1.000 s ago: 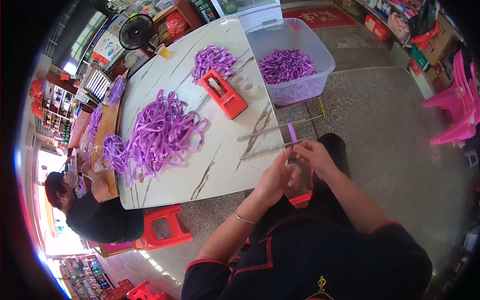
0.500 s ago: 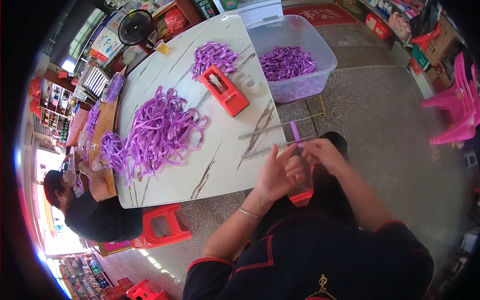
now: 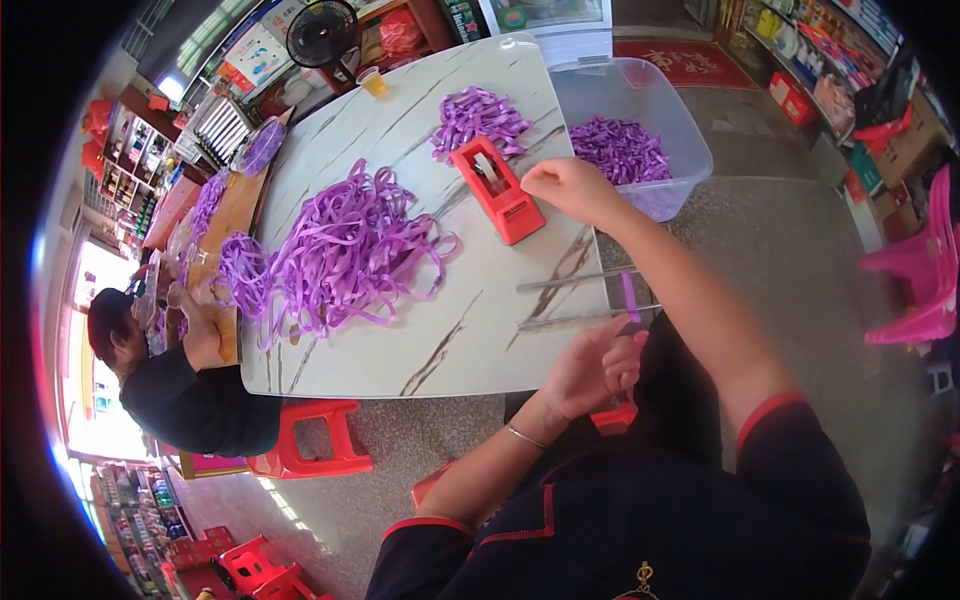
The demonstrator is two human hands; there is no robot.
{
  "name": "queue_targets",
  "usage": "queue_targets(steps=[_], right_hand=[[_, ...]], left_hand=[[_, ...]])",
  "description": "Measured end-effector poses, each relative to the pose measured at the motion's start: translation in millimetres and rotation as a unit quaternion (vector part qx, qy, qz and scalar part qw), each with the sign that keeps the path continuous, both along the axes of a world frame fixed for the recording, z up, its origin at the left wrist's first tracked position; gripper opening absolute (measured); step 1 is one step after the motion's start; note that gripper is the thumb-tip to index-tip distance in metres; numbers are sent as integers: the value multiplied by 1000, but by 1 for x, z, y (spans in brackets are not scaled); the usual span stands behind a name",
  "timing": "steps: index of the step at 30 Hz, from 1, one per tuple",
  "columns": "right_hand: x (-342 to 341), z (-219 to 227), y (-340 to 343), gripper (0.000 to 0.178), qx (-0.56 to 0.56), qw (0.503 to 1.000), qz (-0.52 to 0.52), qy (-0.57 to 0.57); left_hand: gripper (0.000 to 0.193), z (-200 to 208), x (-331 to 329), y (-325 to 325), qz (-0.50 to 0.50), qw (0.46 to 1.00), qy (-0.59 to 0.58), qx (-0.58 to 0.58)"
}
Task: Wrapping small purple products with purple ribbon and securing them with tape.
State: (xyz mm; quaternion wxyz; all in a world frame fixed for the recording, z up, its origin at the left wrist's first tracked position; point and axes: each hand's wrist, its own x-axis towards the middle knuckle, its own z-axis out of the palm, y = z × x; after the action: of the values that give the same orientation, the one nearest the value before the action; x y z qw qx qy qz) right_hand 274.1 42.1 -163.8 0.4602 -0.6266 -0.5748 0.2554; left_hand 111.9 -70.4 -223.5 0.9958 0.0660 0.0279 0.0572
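Note:
My left hand (image 3: 598,368) is closed at the table's near right edge, its fingers curled round the lower end of a short purple ribbon (image 3: 629,292). That ribbon spans two thin metal rods (image 3: 565,283) jutting past the table edge. My right hand (image 3: 572,190) is stretched out beside a red tape dispenser (image 3: 515,220), fingertips pinched together near its right side. What the pinch holds, if anything, is too small to make out. A large tangle of purple ribbons (image 3: 345,255) lies left of the dispenser, and a smaller pile of purple ribbons (image 3: 482,115) lies behind it.
A clear plastic bin (image 3: 690,150) with folded purple ribbons stands right of the marble-patterned table (image 3: 440,350). A cup of yellow liquid (image 3: 372,82) sits at the back. Another person (image 3: 190,395) works at the left beside a red stool (image 3: 315,440). Pink chairs (image 3: 925,270) stand right.
My right hand has left the ribbon and reached forward to the tape dispenser. My left hand stays by the ribbon's lower end. The whole view has shifted slightly.

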Motion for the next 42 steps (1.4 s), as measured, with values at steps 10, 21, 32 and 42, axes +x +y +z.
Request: queue_targets(steps=[10,21,32,42], right_hand=[[-6,8,41,21,-221,944,94,228],[-16,7,-17,18,-194,939,95,268],[-25,-33,-21,20,-80,994,-30,64],[-16,-20,-28,19,-43,979,-83,-182]], left_hand=[[18,7,-3,0,4,999,54,-8],[27,4,-3,0,0,1000,28,-12],[34,2,-4,0,-1,1000,30,-7],[33,2,-1,2,5,1000,28,5]])
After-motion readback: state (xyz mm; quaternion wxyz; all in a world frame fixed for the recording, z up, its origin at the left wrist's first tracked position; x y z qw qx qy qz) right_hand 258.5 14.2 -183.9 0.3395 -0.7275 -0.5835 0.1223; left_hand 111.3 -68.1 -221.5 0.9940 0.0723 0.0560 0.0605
